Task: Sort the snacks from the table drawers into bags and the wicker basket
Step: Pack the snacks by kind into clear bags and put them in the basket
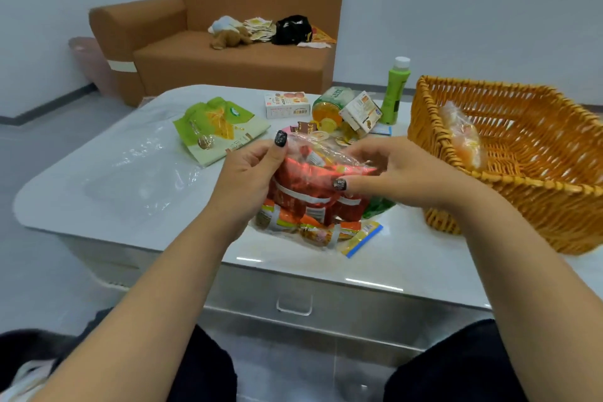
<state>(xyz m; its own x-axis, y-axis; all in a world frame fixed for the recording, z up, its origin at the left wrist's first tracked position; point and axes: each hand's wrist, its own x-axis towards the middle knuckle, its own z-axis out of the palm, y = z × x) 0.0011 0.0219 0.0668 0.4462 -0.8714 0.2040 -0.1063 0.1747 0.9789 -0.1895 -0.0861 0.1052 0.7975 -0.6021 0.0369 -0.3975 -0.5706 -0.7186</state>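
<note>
While both hands pinch its mouth, likely to seal it, left hand [251,170] and right hand [391,170] steady the snack-filled clear bag [313,202]; wicker basket [509,153] waits at three o'clock.

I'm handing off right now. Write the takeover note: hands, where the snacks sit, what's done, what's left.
Left hand and right hand both pinch the top of the clear bag, packed with red and orange snack packets, on the table.
Wicker basket, at the right, holds one wrapped orange snack.
Done: this bag looks filled.
Left: close it; sort the green pouch, white box and loose packets behind.
</note>
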